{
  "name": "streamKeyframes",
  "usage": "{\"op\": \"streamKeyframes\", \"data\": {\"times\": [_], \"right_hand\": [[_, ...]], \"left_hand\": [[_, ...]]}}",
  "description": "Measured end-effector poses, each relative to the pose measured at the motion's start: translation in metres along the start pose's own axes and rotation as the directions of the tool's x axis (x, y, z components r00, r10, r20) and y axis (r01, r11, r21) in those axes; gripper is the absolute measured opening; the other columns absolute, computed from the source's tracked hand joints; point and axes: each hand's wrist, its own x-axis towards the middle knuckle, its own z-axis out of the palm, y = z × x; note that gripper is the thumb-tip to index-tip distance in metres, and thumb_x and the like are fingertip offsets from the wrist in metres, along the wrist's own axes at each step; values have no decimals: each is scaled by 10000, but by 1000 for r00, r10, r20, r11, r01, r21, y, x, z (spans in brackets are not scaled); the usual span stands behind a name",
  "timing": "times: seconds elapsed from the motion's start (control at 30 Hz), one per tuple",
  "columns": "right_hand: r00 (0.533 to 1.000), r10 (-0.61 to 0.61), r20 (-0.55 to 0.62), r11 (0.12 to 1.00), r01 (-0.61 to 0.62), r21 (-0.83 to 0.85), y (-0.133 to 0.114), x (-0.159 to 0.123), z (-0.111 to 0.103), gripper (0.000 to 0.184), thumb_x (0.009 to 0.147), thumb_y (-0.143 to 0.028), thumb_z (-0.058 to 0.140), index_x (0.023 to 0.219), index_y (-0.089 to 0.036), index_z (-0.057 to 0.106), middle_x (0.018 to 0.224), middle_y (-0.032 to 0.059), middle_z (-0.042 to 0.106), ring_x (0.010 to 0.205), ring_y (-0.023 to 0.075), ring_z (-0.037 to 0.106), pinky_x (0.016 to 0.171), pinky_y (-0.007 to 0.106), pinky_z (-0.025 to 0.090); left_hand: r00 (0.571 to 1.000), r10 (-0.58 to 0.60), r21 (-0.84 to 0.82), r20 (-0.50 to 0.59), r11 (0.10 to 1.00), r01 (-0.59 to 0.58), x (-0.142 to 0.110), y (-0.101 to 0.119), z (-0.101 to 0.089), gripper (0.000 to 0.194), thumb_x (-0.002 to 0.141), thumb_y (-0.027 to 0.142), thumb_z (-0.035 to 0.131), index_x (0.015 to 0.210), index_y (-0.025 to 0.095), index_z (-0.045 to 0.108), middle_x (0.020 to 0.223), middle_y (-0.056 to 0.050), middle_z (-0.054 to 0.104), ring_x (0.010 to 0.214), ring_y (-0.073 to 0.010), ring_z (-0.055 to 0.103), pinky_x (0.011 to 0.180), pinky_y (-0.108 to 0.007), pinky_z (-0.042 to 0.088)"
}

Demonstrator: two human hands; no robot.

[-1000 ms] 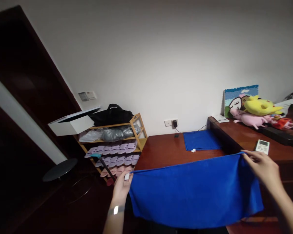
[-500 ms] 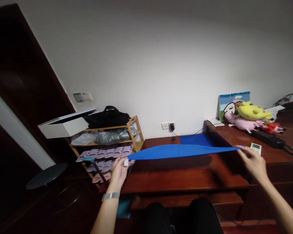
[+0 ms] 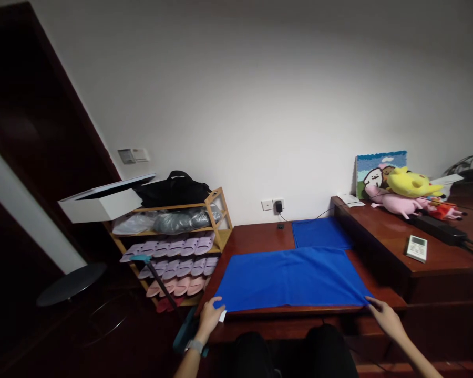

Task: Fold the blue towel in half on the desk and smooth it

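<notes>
A blue cloth lies spread over the front of the reddish-brown wooden table, with a few creases toward its right side. My left hand pinches its near left corner, where a small white tag sticks out. At the near right corner, my right hand pinches the fabric between thumb and fingers. Behind it, a second blue cloth lies flat against the wall side of the table, its near edge meeting the spread one.
On the left stands a wooden rack with several slippers, a black bag and a white box. The raised desk at right bears plush toys, a small white device and a black adapter. A round stool stands far left.
Both hands have come down and toward me, the right one also inward. The blue cloth, earlier stretched in the air, now lies on the table.
</notes>
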Motion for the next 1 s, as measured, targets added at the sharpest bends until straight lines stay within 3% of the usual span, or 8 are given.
{"op": "streamKeyframes", "data": {"times": [0.23,0.43,0.53,0.63,0.73,0.87,1.0], "right_hand": [[997,59,54,994,-64,89,6,7,-18,488,643,-593,517,860,-267,809,821,56,796,865,347,758,737,404,594],[994,55,90,995,-61,74,19,5,-20,477,649,-598,539,891,-282,803,796,38,783,822,333,750,712,403,605],[998,-19,65,1000,20,-11,29,10,-22,442,661,-604,530,859,-309,794,859,48,791,907,351,742,823,440,598],[995,-98,-11,984,95,-148,26,27,-21,477,714,-619,490,881,-290,792,867,89,770,909,362,732,885,487,578],[982,-188,-10,955,181,-234,6,63,-7,534,816,-615,433,1001,-248,774,1001,118,747,979,326,717,962,465,550],[950,-301,77,907,310,-286,-20,126,40,622,909,-598,340,1198,-181,701,1277,158,677,1190,309,645,1110,477,458],[929,-331,166,863,369,-345,-4,165,92,700,905,-610,297,1355,-178,614,1474,142,566,1388,325,500,1178,529,382]], "left_hand": [[998,16,8,66,1000,-17,8,-22,-11,372,542,405,743,839,181,750,986,-126,793,1018,-340,735,911,-401,561],[997,41,44,70,998,-44,10,-32,-16,424,467,465,793,789,192,755,879,-113,767,956,-366,727,897,-445,559],[989,145,212,27,966,-147,13,-38,-20,376,578,491,718,829,215,764,911,-109,725,906,-349,718,898,-464,554],[948,319,421,-17,862,-282,24,-33,-19,338,719,487,608,883,237,763,1015,-130,696,919,-341,692,930,-476,533],[895,441,481,66,772,-416,47,-12,-2,318,832,442,528,960,248,745,1086,-130,702,1033,-329,668,995,-450,501],[874,440,469,204,740,-482,90,22,42,381,935,354,423,1160,228,703,1236,-117,697,1206,-261,625,1096,-393,445],[868,404,513,288,701,-496,133,24,85,464,984,333,380,1361,193,613,1441,-109,609,1374,-234,520,1167,-399,383]]}}
